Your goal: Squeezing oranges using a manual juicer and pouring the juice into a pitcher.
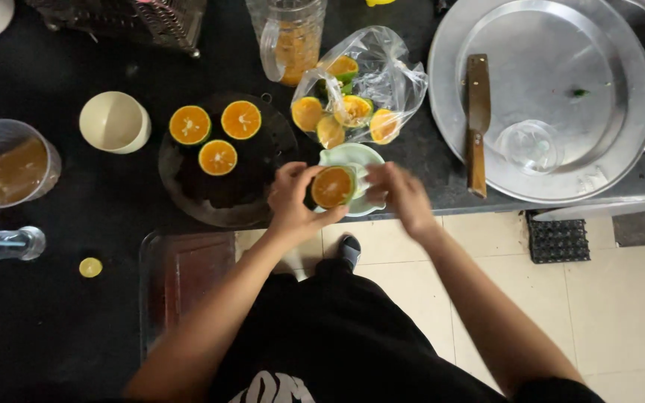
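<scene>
My left hand (294, 200) grips a halved green-skinned orange (332, 186), cut face up, over a pale green juicer (352, 155) at the counter's front edge. My right hand (401, 192) rests on the juicer's right side, steadying it. Three more orange halves (217, 134) lie cut side up on a dark round board (263, 172) to the left. Behind the juicer, a clear plastic bag (382, 75) holds several squeezed halves.
A large round metal tray (599, 89) at right carries a wooden-handled knife (476, 119) and a clear glass (530, 145). A cream cup (113, 121), a juice container (7, 164), a jug (291, 41) and a glass dish (188, 276) sit around the black counter.
</scene>
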